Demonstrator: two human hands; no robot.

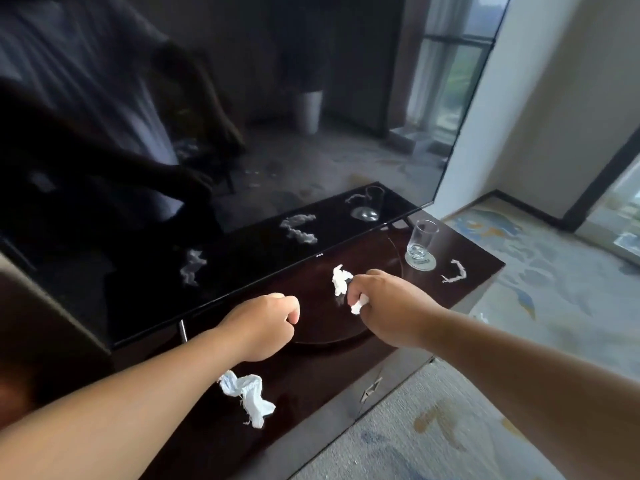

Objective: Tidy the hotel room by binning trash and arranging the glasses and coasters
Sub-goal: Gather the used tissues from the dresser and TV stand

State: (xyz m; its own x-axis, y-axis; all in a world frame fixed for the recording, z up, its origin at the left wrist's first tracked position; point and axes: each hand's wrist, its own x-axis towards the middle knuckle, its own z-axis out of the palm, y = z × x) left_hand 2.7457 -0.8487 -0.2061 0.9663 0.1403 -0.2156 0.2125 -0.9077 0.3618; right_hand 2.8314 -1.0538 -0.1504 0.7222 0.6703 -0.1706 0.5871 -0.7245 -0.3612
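Observation:
My right hand is closed around a crumpled white tissue, whose ends stick out above and below my fingers over a dark round tray. My left hand is a closed fist just left of it, with nothing visible in it. Another crumpled tissue lies on the dark cabinet top under my left wrist. A clear glass stands upright on a round coaster at the far right of the cabinet. A twisted paper scrap lies beside the coaster.
A large black TV screen stands along the back of the cabinet and mirrors the tissues and glass. Patterned carpet lies right of and below the cabinet edge. A small white scrap sits on the carpet.

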